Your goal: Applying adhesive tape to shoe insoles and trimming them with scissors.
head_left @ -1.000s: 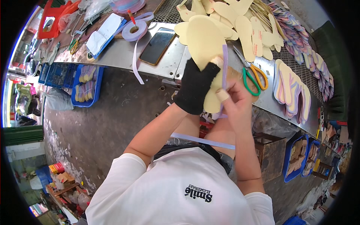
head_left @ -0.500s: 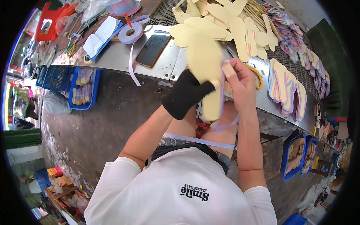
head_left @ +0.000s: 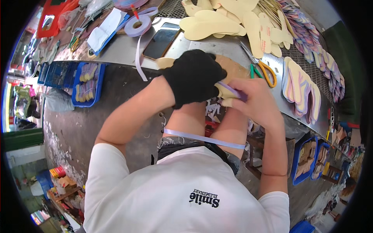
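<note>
My left hand (head_left: 192,77), in a black glove, is closed around a cream insole (head_left: 165,63); one end sticks out on the glove's left, the middle is hidden. My bare right hand (head_left: 260,101) pinches a lilac ribbon (head_left: 237,91) against the insole's other end, thumb below, fingers above. Both hands are close together over my thighs, by the bench's front edge. Scissors (head_left: 267,74) with orange and green handles lie just beyond my right hand. A pile of cream insoles (head_left: 211,26) lies on the bench ahead.
A phone (head_left: 161,40) and a ribbon roll (head_left: 136,26) lie on the metal bench (head_left: 116,47). Ribbon-edged insoles (head_left: 301,85) are stacked at the right. Blue baskets (head_left: 88,101) stand left and right below. A pale ribbon strip (head_left: 202,139) crosses my lap.
The insole, upright before, is turned sideways, with its ends pointing left and right. My gloved hand now covers most of it. My right hand has lowered slightly, and the scissors and tan surface behind are uncovered.
</note>
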The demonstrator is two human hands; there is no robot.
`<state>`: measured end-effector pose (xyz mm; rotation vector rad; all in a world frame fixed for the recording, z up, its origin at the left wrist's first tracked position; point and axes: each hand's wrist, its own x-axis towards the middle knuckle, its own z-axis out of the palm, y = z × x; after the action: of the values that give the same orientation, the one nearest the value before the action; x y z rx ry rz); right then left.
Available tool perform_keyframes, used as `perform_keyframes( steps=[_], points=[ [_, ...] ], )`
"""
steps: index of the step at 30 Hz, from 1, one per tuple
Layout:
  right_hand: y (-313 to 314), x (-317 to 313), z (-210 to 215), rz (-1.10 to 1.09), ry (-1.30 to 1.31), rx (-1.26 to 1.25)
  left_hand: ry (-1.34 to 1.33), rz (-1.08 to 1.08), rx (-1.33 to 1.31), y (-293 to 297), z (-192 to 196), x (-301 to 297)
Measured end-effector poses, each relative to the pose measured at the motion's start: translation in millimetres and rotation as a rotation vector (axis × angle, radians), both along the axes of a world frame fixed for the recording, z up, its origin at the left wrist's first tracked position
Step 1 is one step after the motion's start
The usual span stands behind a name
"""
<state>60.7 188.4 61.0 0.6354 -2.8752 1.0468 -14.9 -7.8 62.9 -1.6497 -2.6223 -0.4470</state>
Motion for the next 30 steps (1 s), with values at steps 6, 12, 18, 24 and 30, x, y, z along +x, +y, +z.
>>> perform_keyframes(
  steps=[6,12,18,24,30],
  points=[
    [4.0,8.0,-0.1,-0.103,-0.272,-0.256,-0.489,-0.088,-0.184,-10.3,-14.8,-0.2],
    [26.3,-7.6,23.3,-0.174,-0.63,-0.543,-0.737,-0.094,-0.074,-8.8,-17.8,14.5],
    [56.7,-7.8,41.9,-0.008,-0.381,-0.59,-0.801,-0.102,0.0,-22.1,0.2,23.0],
    [35.4,29.3,21.2,-0.299,-0.325,-0.815,-0.94,-0.039,0.448,-33.5,-0.3,33.9],
    [-5.8,51.4,-4.5,-0.393,-0.238,-1.111,-1.192,0.146,0.656,-22.5,4.5,48.5]
  ],
)
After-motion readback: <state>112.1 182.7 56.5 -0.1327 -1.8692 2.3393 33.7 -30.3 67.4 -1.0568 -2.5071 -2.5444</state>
